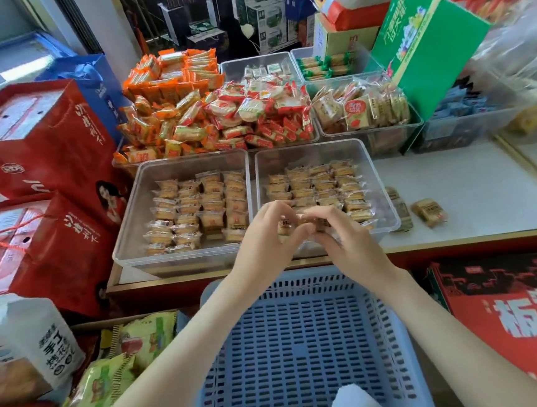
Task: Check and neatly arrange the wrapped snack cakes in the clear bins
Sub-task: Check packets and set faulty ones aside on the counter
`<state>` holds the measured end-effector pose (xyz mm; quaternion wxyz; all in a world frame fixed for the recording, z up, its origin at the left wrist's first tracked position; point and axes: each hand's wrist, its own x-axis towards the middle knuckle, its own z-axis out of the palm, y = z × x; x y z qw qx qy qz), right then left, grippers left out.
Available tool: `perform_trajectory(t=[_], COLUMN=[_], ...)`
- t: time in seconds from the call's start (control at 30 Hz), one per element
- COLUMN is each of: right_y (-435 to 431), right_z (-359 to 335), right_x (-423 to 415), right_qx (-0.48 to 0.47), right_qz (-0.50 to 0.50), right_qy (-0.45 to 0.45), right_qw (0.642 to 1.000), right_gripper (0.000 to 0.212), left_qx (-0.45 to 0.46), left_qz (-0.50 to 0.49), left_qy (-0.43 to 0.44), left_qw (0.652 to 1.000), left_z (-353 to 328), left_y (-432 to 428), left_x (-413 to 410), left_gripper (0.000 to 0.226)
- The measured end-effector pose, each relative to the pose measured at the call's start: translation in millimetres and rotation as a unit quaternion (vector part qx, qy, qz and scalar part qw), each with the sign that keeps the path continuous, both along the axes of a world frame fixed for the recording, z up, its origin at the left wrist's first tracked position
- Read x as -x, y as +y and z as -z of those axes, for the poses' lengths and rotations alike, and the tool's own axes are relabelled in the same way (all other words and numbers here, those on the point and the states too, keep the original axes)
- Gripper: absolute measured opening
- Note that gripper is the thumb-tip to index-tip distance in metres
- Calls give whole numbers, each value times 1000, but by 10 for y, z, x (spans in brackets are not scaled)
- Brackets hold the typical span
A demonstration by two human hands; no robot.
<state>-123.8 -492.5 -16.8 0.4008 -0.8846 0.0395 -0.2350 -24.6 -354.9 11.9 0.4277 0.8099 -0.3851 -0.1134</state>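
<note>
Blue basket [305, 346] sat lower centre. Mid-frame, left bin [129, 228] & right bin [386, 202] held snack cakes [196, 206] in rows. My left hand [268, 235] & right hand [348, 241] both pinched one wrapped cake [286, 227] at frame centre, over right bin's near edge.

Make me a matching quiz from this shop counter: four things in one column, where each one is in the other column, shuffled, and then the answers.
Things:
1. blue basket
2. green carton
3. loose wrapped cake
4. held wrapped cake

Places:
A. on the counter, right of the right clear bin
B. nearest the camera, below the counter's edge
C. pinched between left hand and right hand
D. tilted, back right

Pairs: 1-B, 2-D, 3-A, 4-C.
</note>
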Motion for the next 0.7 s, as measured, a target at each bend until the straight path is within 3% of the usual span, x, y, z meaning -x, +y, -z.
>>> perform_trajectory(t=[0.1,0.23,0.37,0.43,0.53,0.7], right_y=[-205,-500,-895,-1173,-1667,-2301], right_z=[41,153,326,471,774,1396], right_x=[160,409,624,728,838,739], right_qx=[-33,-83,-166,-228,-320,-396], right_qz=[39,73,153,250,412,458], right_qy=[12,49,30,11,6,97], right_qw=[999,993,974,941,853,790], right_gripper=[25,28,39,37,27,20], left_qx=[-6,-13,-22,-78,-192,-341], left_qz=[30,59,69,73,88,142], left_qy=[4,61,39,23,-40,-176], left_qw=[1000,996,997,994,977,912], left_z=[61,170,413,585,884,1298], left_y=[-213,-552,-1015,-1246,-1589,-1941], left_x=[8,87,202,250,298,318], left_gripper=[9,13,12,33,57,85])
